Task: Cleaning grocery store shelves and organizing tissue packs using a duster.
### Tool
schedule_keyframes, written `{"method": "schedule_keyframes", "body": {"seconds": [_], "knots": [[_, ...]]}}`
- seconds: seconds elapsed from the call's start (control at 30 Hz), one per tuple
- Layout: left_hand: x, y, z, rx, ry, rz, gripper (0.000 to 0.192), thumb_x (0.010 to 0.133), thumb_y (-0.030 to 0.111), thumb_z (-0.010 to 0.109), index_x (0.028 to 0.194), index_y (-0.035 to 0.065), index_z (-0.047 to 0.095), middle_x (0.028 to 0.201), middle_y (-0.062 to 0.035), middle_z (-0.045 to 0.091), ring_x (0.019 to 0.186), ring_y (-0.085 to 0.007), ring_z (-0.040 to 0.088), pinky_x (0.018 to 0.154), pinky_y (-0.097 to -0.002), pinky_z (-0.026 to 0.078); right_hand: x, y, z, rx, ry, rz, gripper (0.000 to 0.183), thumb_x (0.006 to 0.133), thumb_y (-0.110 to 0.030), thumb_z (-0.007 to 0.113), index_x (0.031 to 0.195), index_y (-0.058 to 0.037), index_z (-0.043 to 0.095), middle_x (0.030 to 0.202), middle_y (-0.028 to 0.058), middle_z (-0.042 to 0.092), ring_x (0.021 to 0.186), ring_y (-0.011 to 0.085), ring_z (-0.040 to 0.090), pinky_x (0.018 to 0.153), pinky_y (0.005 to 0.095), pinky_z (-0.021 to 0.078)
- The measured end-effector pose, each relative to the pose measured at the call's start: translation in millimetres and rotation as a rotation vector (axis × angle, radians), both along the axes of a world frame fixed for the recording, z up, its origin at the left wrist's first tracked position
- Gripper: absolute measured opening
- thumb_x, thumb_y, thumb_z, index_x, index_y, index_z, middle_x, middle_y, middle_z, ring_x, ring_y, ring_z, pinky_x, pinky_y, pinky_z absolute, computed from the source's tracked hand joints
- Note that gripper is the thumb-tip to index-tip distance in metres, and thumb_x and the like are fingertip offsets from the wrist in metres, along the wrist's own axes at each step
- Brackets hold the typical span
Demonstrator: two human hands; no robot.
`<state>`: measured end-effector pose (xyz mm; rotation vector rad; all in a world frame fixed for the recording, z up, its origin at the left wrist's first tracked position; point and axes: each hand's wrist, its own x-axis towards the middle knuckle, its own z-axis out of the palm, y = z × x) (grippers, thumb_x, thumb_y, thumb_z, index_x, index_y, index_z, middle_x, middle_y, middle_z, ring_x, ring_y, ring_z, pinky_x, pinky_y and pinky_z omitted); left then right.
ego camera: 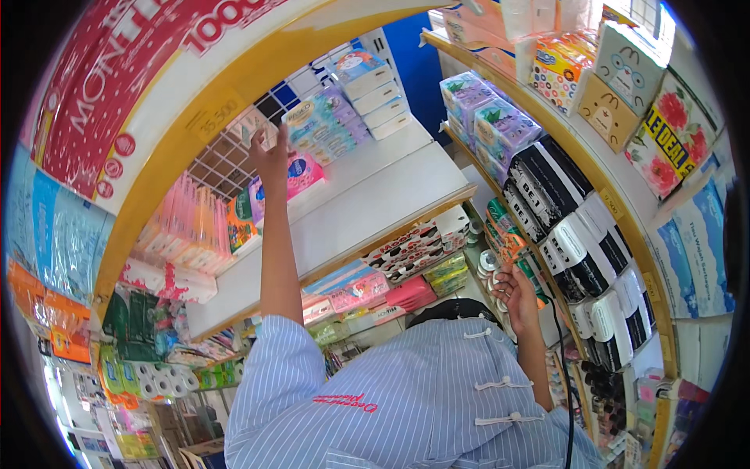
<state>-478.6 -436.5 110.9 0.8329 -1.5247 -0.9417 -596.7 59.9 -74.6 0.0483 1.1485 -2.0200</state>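
My left hand point(271, 153) is raised over the shelf, its fingers spread. A pale pink-and-white tissue pack point(252, 128) shows just beyond the fingertips; whether they touch it cannot be told. To the right of that hand stand stacked blue-and-lilac Paseo tissue packs point(319, 126). A pink Paseo pack point(304, 174) lies by the wrist. Lower right, my right hand point(517, 293) has its fingers bent at the end of an orange-and-green pack point(505, 230). The picture does not settle whether they grip it.
The white shelf board point(375, 196) ends at a yellow-brown edge. Upright pink packs point(187, 225) fill its left end. Black-and-white packs point(580, 249) crowd the right-hand shelf. A curved yellow shelf edge point(193, 117) arches overhead. A black cable point(561, 346) hangs beside my right arm.
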Motion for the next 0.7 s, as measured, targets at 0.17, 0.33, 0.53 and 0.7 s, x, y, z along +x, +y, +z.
{"method": "schedule_keyframes", "body": {"seconds": [0.17,0.33,0.53,0.7], "knots": [[-2.3,17.9,1.9,-0.637,-0.616,-0.003,0.064,0.076,0.039,0.08,0.125,0.0044,0.058,0.124,-0.0185,0.047,0.116,-0.0333,0.05,0.099,-0.0413,0.042,-3.0,19.9,-15.9,0.047,-0.091,-0.11,0.031,0.096,-0.036,0.055,0.106,-0.0066,0.06,0.092,0.0046,0.065,0.078,0.0131,0.062,0.074,0.0294,0.052],[-16.7,-5.7,8.5,-0.682,-0.603,-0.03,0.053,0.077,0.037,0.078,0.117,0.0052,0.064,0.12,-0.0198,0.05,0.113,-0.035,0.053,0.097,-0.0415,0.044,-13.7,23.9,-13.1,0.029,-0.062,-0.085,0.029,0.098,-0.033,0.053,0.107,-0.006,0.06,0.089,0.0038,0.066,0.078,0.0128,0.063,0.073,0.0297,0.0527],[-17.4,-12.0,10.0,-0.628,-0.688,-0.086,0.053,0.079,0.037,0.076,0.119,0.0058,0.063,0.123,-0.0206,0.049,0.116,-0.0359,0.05,0.098,-0.0418,0.044,-20.3,23.1,-5.4,0.008,-0.015,-0.123,0.031,0.096,-0.036,0.056,0.104,-0.0066,0.06,0.09,0.0034,0.064,0.078,0.0127,0.06,0.073,0.0297,0.0503],[-25.1,16.5,7.1,-0.97,-0.77,0.175,0.056,0.081,0.041,0.073,0.125,0.0098,0.06,0.131,-0.019,0.045,0.123,-0.0375,0.044,0.104,-0.0478,0.036,-13.3,29.1,-7.1,-0.005,-0.062,-0.169,0.031,0.096,-0.036,0.056,0.104,-0.0072,0.061,0.089,0.0032,0.065,0.078,0.0129,0.06,0.074,0.0301,0.0499]]}}
